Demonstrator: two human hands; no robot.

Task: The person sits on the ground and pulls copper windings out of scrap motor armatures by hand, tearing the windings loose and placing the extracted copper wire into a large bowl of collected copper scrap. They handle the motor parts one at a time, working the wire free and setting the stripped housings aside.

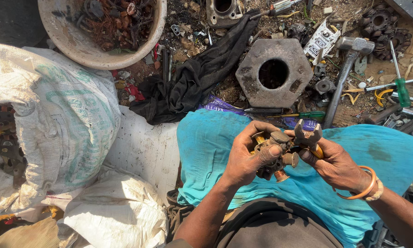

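Observation:
My left hand (250, 156) grips a small rusty motor core (276, 156) wound with copper wire, held over a turquoise cloth (206, 147) on my lap. My right hand (335, 163) holds a pair of pliers (307, 135) with orange handles, its open jaws pointing up beside the core. An orange bangle and a beaded band circle my right wrist. The two hands almost touch at the core.
A hexagonal metal block with a round hole (274, 73) lies ahead, a hammer (349, 69) and green-handled screwdrivers (401, 89) to its right. A bowl of copper scrap (103, 27) sits top left, woven white sacks (55, 119) at left, a black rag (192, 78) between.

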